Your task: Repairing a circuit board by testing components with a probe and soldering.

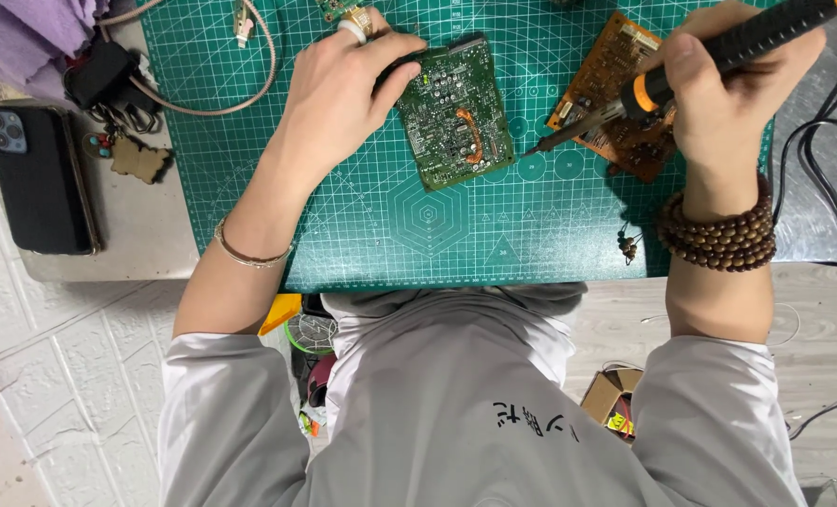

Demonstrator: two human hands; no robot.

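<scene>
Now my left hand (pixel 339 99) lies flat-curled on the green cutting mat (pixel 418 225), and its fingers press the upper left edge of the green circuit board (pixel 455 113) to keep it in place. It is not closed around the board; it only pins it against the mat. My right hand (pixel 719 89) is closed in a firm grip around the soldering iron (pixel 719 56), which has a black handle with an orange collar.

So the main relation is this: the board is between my two hands, touching the left one and apart from the right one. Its long axis runs away from me, tilted a little, with the near end going to my right. The iron lies across this direction. Its handle goes up to the far right, and its tip (pixel 534 149) points down to the left, toward the right edge of the green board. The tip is just beside that edge, near the lower right corner, but I judge it is not touching the board yet.

Under the iron, a brown circuit board (pixel 595 89) lies on the mat, partly hidden by my right hand. A black phone (pixel 33 178) rests on the counter (pixel 146 225) at my far left, well apart from both hands.
</scene>
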